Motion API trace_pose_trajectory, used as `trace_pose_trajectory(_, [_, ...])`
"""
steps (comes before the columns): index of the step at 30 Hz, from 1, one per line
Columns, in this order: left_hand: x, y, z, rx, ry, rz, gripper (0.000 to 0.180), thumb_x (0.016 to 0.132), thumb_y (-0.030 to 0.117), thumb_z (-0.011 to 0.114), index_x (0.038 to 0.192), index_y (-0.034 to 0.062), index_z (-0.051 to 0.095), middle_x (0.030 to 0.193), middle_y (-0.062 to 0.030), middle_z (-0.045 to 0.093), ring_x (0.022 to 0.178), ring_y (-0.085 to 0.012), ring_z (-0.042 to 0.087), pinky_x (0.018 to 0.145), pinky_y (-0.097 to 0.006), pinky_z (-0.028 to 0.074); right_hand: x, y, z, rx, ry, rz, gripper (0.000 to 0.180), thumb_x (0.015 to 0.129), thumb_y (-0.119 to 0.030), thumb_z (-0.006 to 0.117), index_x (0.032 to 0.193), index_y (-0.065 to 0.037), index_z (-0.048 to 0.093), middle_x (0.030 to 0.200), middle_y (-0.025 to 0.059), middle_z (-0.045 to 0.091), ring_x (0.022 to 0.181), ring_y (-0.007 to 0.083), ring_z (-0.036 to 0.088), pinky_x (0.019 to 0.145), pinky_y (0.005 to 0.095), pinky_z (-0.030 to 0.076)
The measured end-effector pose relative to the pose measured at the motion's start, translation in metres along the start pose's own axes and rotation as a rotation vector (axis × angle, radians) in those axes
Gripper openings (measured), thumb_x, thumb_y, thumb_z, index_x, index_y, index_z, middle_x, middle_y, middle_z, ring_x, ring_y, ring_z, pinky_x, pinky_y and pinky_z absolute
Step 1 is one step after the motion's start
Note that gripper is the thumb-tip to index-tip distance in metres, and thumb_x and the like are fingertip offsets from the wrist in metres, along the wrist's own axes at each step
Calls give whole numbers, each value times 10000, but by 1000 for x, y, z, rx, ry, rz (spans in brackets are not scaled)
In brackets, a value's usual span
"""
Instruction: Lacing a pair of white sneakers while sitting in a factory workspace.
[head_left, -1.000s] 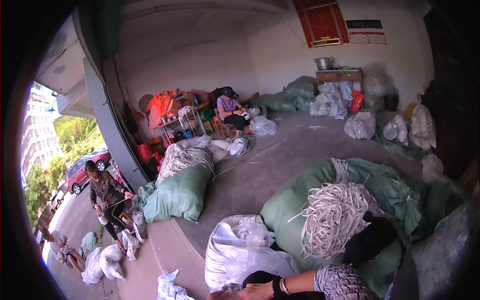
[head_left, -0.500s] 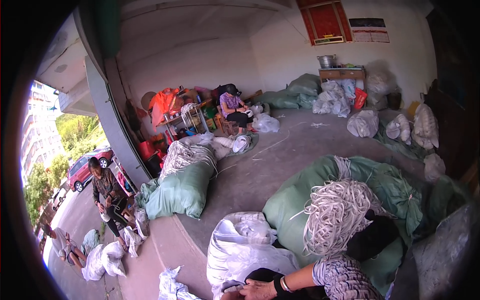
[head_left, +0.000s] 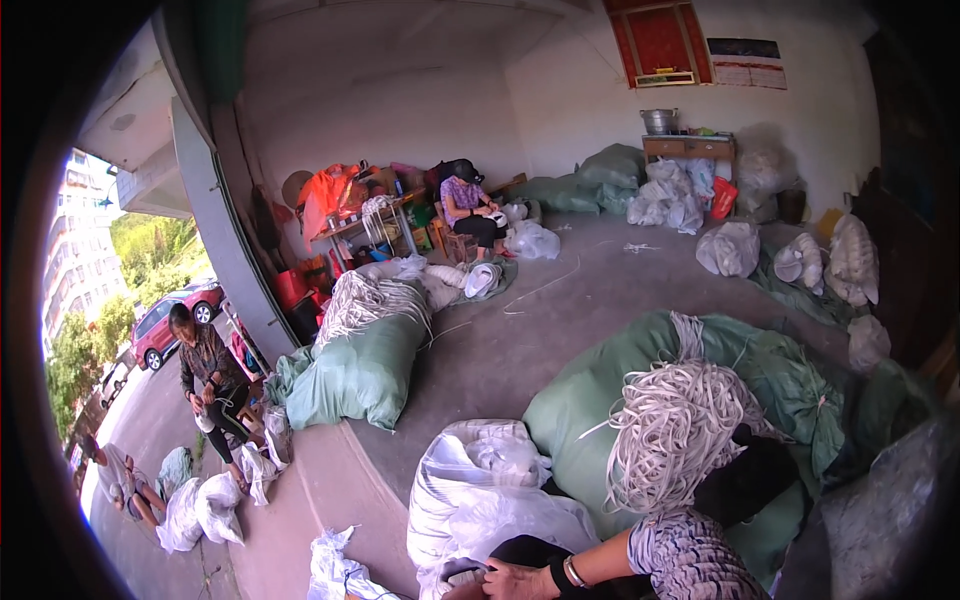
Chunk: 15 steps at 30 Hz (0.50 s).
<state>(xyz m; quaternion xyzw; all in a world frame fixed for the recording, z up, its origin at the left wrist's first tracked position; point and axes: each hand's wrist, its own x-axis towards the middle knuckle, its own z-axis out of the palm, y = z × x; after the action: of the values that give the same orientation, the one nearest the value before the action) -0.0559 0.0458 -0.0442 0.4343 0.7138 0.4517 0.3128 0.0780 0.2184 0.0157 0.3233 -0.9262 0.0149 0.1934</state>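
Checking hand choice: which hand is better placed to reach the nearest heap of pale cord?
Probably the right hand: its patterned sleeve appears just below the pale cord; the left isn't clearly visible.

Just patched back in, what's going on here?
The wearer's right hand is at the lower edge beside a small pale piece; the left hand barely shows, so neither grip is clear. Nearby are a white bag and a green sack topped with pale strips. Farther back, a person in purple sits.

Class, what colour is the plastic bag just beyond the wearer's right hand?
White; the plastic bag shows best in the head view.
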Motion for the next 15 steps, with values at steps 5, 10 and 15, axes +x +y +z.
trace_pose_trajectory(5, [-1,17,-6,-104,-16,-72,129,880,144,564,935,35,603,737,-53,588,644,-141,567,538,-285,485,-13,5,9,114,35,93,131,726,-218,586,676,-98,606,722,58,556,745,215,568,741,386,402])
trace_pose_trajectory(10, [-31,60,-40,-354,280,-298,109,909,163,532,881,64,570,595,17,465,498,-61,431,410,-233,396,-4,12,-8,643,-1,239,148,740,-186,570,785,-47,592,714,125,596,697,271,598,655,386,452])
trace_pose_trajectory(15, [-39,107,-16,151,343,180,98,911,136,508,890,42,529,617,-30,475,532,-110,435,484,-276,391,30,-25,-9,839,-201,572,245,808,-293,538,808,-66,628,732,85,627,843,290,609,767,506,418])
